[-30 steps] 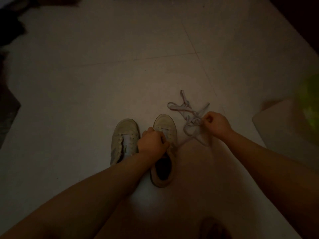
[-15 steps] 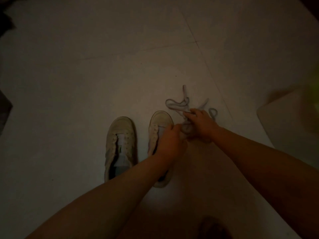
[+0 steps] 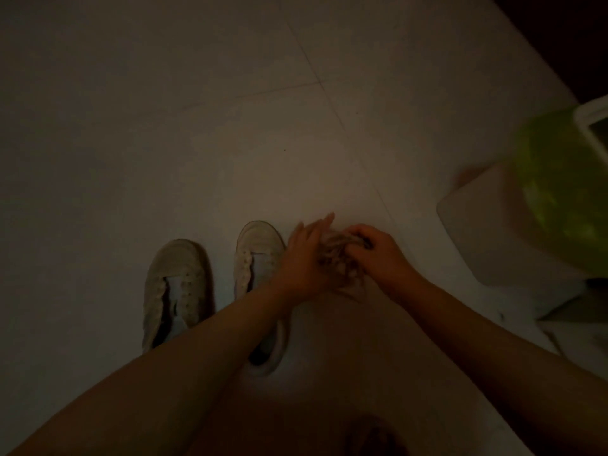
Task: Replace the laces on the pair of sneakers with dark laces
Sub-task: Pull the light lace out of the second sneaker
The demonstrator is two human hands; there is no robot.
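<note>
Two hands now bunch laces (image 3: 339, 258) | left grip (image 3: 306, 258) flat | right grip (image 3: 375, 251) clenched on them.

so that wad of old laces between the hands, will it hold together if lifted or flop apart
Probably floppy: the laces look like a soft, loose bundle. Strands may dangle free when lifted, since the right hand only curls round one side while the left hand lies flat against it.

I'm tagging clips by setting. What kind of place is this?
Probably the floor of a home, dimly lit: pale square floor tiles with grout lines, a pair of worn white sneakers on them, and a blurred green-and-white container at the right.
</note>
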